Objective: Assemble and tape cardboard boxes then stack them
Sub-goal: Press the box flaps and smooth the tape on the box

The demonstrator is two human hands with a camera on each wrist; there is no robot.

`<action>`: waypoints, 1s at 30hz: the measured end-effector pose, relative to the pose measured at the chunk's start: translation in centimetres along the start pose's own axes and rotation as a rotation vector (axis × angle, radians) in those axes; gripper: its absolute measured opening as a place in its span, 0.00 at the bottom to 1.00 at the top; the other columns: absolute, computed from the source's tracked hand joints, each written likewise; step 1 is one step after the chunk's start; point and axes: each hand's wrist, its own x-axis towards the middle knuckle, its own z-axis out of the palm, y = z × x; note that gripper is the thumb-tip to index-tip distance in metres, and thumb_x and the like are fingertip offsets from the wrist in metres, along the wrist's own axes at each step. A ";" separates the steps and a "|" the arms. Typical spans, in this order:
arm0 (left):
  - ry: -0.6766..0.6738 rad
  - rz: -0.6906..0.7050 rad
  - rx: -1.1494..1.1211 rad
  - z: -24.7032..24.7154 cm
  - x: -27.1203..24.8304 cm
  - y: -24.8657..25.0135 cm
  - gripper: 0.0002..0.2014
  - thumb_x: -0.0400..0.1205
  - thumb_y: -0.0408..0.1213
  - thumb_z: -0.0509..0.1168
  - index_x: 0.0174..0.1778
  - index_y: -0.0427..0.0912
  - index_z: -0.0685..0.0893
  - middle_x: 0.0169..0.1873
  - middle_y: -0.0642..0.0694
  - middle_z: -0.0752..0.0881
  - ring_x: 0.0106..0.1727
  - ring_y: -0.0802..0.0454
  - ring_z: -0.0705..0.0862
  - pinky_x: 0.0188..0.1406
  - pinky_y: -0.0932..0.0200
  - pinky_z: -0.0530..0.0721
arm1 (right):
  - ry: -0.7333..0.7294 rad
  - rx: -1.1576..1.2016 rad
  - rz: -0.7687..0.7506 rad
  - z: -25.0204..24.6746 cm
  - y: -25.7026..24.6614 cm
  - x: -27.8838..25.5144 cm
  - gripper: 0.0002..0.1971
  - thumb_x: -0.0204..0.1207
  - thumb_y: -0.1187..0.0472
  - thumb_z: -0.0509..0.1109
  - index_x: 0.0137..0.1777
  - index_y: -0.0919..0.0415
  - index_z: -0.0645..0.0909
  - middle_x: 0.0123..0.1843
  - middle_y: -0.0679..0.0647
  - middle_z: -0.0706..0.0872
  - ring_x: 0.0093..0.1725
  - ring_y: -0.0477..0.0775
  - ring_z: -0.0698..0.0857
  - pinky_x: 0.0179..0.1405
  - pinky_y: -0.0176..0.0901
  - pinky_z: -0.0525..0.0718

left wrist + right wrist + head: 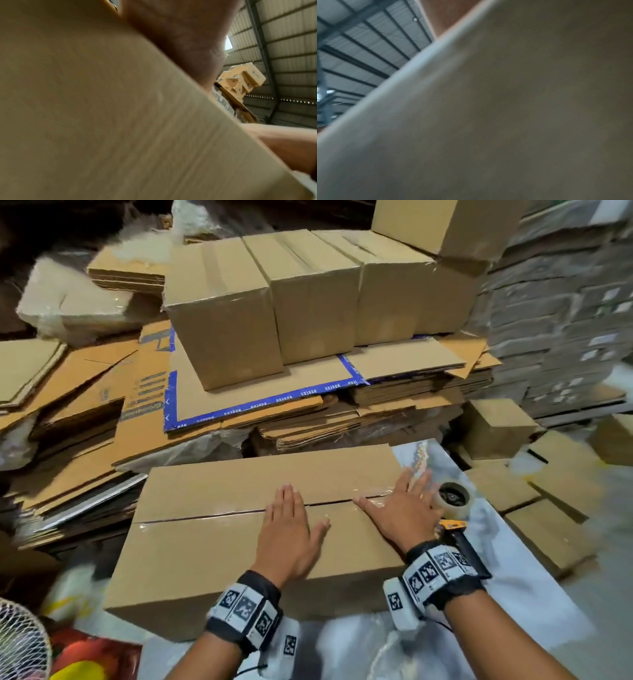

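Observation:
A brown cardboard box (212, 542) lies in front of me with its two top flaps meeting along a seam. Clear tape covers the seam. My left hand (291, 525) presses flat on the middle of the seam, fingers straight. My right hand (397, 505) lies flat near the box's right end, fingers spread over the tape. A roll of clear tape (452, 498) sits on the table just right of the box, beside a yellow and black cutter (459, 534). Both wrist views are filled with blurred cardboard (102, 108) (522, 121).
Three assembled boxes (308, 296) stand in a row on a pile of flattened cardboard (260, 392) behind the table. Another box (445, 227) sits higher at the back right. Loose boxes (496, 426) lie on the floor to the right. A fan (20, 642) is at the lower left.

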 end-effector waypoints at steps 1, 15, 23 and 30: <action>-0.017 0.004 0.010 0.3 0.3 0.4 0.43 0.87 0.66 0.35 0.89 0.36 0.39 0.88 0.38 0.35 0.89 0.44 0.34 0.87 0.46 0.37 | -0.021 0.054 0.008 -0.2 1.0 0.5 0.61 0.69 0.16 0.57 0.90 0.56 0.39 0.89 0.67 0.54 0.85 0.71 0.63 0.78 0.71 0.69; -0.082 0.037 0.038 0.2 1.9 4.9 0.48 0.85 0.70 0.35 0.87 0.33 0.36 0.86 0.35 0.33 0.88 0.40 0.33 0.87 0.42 0.37 | 0.086 0.150 -0.078 -0.6 4.0 2.0 0.25 0.91 0.50 0.50 0.87 0.47 0.61 0.73 0.64 0.82 0.71 0.69 0.80 0.64 0.59 0.79; -0.052 0.241 -0.025 -1.2 1.2 -0.5 0.56 0.74 0.77 0.20 0.89 0.37 0.40 0.88 0.41 0.37 0.88 0.49 0.35 0.86 0.54 0.38 | 0.066 0.085 -0.539 1.1 -1.8 -4.0 0.29 0.91 0.48 0.48 0.90 0.57 0.54 0.92 0.57 0.47 0.90 0.56 0.43 0.89 0.55 0.46; 0.023 -0.052 0.001 -3.1 -1.8 -13.0 0.59 0.72 0.77 0.19 0.89 0.35 0.47 0.89 0.38 0.44 0.90 0.44 0.42 0.88 0.49 0.44 | -0.044 0.006 -0.738 2.9 -7.3 -7.8 0.32 0.92 0.45 0.45 0.90 0.60 0.47 0.91 0.56 0.41 0.90 0.54 0.38 0.87 0.51 0.38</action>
